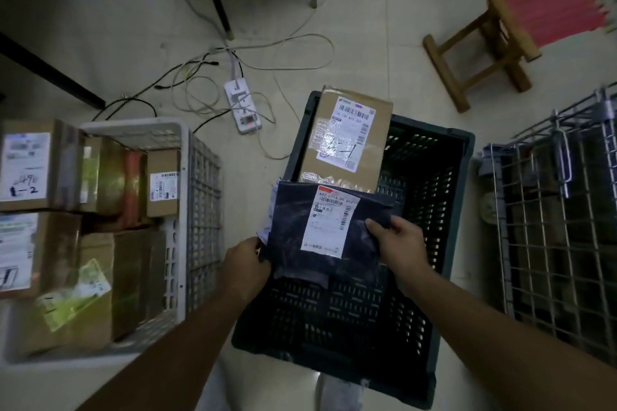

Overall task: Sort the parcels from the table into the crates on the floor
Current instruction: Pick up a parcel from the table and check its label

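Head view, the only one. We hold a dark poly mailer (pixel 317 230) with both hands over the dark green crate (pixel 444 210), about center frame. Our left hand (pixel 245 265) grips the mailer's lower-left edge, at 8 o'clock from the white label (pixel 329 222); fingers curl round the edge, their tips hidden behind the bag. Our right hand (pixel 399 242) pinches the right edge at 3 o'clock from the label, thumb on top, fingers underneath.

The mailer's long axis runs roughly 12 to 6, tilted a little toward 1 o'clock, label up. It hangs above the near-left part of the green crate, not yet resting on the floor of it as far as we can tell. At 12 o'clock from it, a brown cardboard box (pixel 347 137) leans against the crate's far-left corner, its near end overlapped by the mailer's top edge; touching or not, we cannot tell.

The key relation: the open crate bottom lies straight below and toward 4 o'clock from our fingers, so we judge a short lowering and release will do. Both hands are equally near; the right one sits further over the crate.

At 9 o'clock the white crate (pixel 200 197) is packed with boxes. At 3 o'clock stands a wire basket (pixel 547 217). A power strip (pixel 242 105) and cables lie at 11 o'clock, a wooden stool (pixel 494 40) at 1 o'clock.
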Demonstrator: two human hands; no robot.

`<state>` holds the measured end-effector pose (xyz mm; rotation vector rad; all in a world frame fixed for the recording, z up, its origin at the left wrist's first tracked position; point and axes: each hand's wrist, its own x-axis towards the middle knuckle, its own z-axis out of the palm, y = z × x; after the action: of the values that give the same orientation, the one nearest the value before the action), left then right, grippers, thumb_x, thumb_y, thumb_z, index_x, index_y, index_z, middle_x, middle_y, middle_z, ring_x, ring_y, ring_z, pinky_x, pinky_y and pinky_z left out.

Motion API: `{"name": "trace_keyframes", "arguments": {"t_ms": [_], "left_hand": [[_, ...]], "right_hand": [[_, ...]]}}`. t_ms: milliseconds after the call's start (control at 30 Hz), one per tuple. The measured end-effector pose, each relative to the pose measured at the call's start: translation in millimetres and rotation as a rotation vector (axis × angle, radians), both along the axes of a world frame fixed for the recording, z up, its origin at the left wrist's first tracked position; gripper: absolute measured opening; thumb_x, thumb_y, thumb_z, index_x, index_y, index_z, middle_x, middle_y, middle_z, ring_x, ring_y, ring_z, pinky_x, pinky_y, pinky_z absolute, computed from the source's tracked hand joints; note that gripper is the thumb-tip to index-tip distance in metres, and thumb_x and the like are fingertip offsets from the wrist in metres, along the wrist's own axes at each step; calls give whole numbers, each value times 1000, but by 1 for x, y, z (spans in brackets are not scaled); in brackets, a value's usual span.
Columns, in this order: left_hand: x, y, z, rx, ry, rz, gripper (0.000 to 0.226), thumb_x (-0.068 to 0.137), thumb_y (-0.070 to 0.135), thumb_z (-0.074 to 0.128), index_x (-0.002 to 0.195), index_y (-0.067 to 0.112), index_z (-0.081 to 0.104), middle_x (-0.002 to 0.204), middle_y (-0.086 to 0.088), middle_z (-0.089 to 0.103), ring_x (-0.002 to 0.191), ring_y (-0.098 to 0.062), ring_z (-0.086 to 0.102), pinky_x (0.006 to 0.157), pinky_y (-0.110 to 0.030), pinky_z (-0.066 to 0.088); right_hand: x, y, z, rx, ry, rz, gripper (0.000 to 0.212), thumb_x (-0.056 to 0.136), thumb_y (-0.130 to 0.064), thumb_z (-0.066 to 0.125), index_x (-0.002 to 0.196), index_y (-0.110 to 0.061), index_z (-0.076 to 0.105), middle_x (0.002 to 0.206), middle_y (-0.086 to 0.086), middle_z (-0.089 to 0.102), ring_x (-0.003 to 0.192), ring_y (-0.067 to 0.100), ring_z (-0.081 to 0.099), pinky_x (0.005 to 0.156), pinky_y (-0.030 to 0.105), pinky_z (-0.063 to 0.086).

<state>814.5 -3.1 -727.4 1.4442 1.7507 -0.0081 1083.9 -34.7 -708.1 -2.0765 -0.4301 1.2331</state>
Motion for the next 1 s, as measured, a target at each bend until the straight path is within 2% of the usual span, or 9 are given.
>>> {"name": "trace_keyframes", "arguments": {"t_ms": [100, 233, 300, 433, 600, 667, 767, 867, 1000], "left_hand": [[2, 0, -4, -8, 47, -29, 15, 89, 3, 58, 90, 11, 71, 74, 2, 64, 67, -18, 63, 52, -22, 40], [-1, 0, -7, -50, 29, -53, 18, 89, 2, 56, 93, 8, 72, 84, -10, 70, 77, -28, 68, 66, -30, 50], [-5, -1, -1, -48, 11, -90, 14, 88, 10, 56, 87, 14, 70, 81, -8, 71, 72, -27, 67, 64, -32, 53], [-15, -6, 31, -79, 29, -133, 20, 90, 13, 58, 70, 15, 57, 77, -8, 68, 72, -27, 66, 61, -30, 51], [-19, -10, 116, -79, 63, -220, 19, 94, 16, 54, 77, 10, 56, 79, 2, 60, 78, -17, 61, 69, -26, 50], [-18, -13, 156, -70, 105, -254, 21, 98, 21, 51, 99, 5, 65, 98, -8, 68, 90, -20, 64, 79, -29, 52], [-13, -17, 227, -97, 161, -301, 38, 102, 28, 46, 131, 6, 55, 128, -11, 61, 113, -23, 61, 93, -30, 48], [-11, -21, 304, -43, 141, -335, 41, 101, 30, 46, 136, 9, 51, 133, -10, 59, 116, -23, 59, 97, -32, 50], [-21, -31, 401, 42, 102, -330, 37, 99, 34, 47, 129, 14, 51, 129, -9, 59, 114, -25, 59, 92, -34, 50]], "right_hand": [[-5, 4, -2, -13, -14, 3, 10, 90, -20, 77, 87, -10, 75, 84, 16, 76, 88, 39, 73, 79, 55, 59], [-3, 2, 4, -38, -4, -7, 13, 89, -26, 77, 91, -13, 73, 86, 9, 76, 88, 30, 73, 83, 49, 61], [0, 0, 16, -70, -38, -8, 18, 89, -29, 78, 94, -15, 69, 87, 3, 71, 88, 26, 71, 83, 43, 59], [9, -6, 50, -137, -125, 48, 41, 88, -33, 77, 122, -14, 62, 106, -2, 71, 102, 22, 67, 95, 38, 53], [7, -9, 120, -203, -222, 269, 52, 92, -36, 72, 136, -13, 57, 126, 7, 68, 109, 27, 65, 96, 40, 52], [2, -10, 162, -204, -276, 423, 45, 96, -33, 67, 135, -13, 59, 124, 9, 69, 108, 27, 64, 89, 32, 49], [-7, -15, 224, -176, -358, 640, 42, 98, -35, 63, 134, -15, 60, 123, 5, 71, 108, 22, 67, 83, 24, 46], [-19, -18, 298, -152, -450, 846, 37, 98, -39, 59, 129, -19, 61, 118, 2, 71, 101, 17, 67, 80, 27, 51], [-42, -18, 397, -123, -615, 1170, 40, 98, -36, 53, 135, -22, 55, 127, 4, 66, 109, 23, 65, 86, 35, 55]]}}
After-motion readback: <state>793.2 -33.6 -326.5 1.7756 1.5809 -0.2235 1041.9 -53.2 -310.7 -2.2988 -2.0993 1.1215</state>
